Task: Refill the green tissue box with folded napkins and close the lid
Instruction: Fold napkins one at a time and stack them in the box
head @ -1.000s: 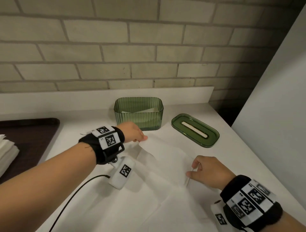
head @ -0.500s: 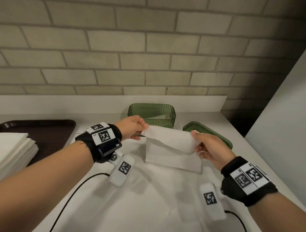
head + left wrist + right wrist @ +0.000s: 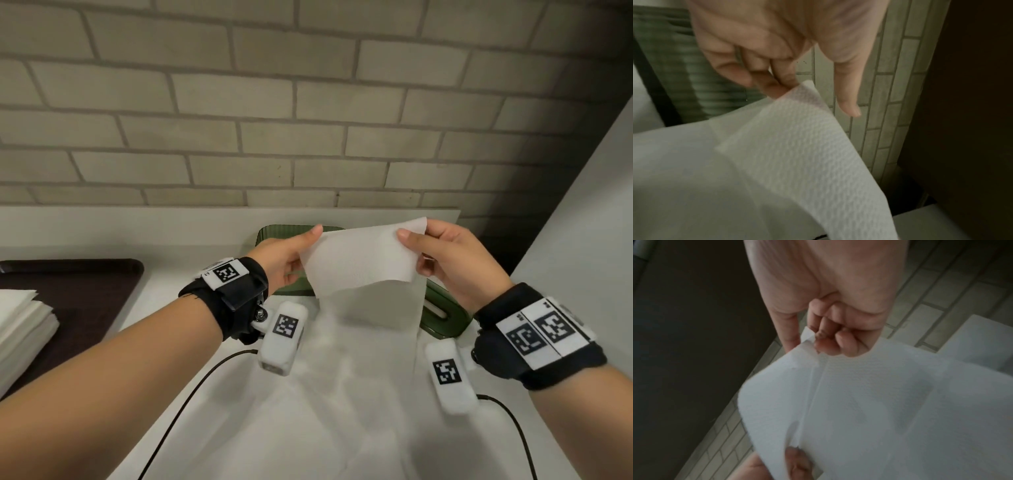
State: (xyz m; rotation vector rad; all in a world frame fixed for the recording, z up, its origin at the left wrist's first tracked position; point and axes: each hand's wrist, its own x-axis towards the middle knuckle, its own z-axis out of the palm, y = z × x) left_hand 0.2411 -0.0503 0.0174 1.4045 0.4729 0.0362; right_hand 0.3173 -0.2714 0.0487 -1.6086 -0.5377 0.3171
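Note:
Both hands hold a white napkin point(image 3: 359, 263) up in the air in front of the green tissue box point(image 3: 270, 234), which it mostly hides. My left hand point(image 3: 291, 260) holds the upper left corner at its fingertips point(image 3: 787, 82), with the thumb straight. My right hand point(image 3: 421, 250) pinches the upper right corner between thumb and curled fingers point(image 3: 826, 340). The napkin's top part point(image 3: 797, 154) is folded forward, and the rest point(image 3: 869, 402) hangs down toward the counter. The green lid point(image 3: 442, 315) with its slot lies on the counter, right of the box and under my right hand.
A dark tray point(image 3: 85, 284) lies at the left with a stack of white napkins point(image 3: 20, 325) on it. A brick wall point(image 3: 308, 120) rises behind the white counter point(image 3: 205, 411). A pale wall panel point(image 3: 582, 222) bounds the right side. Cables trail from both wrist cameras.
Both hands have lifted the napkin off the counter and raised it higher in front of the box. It now hangs in the air with its top part folded forward.

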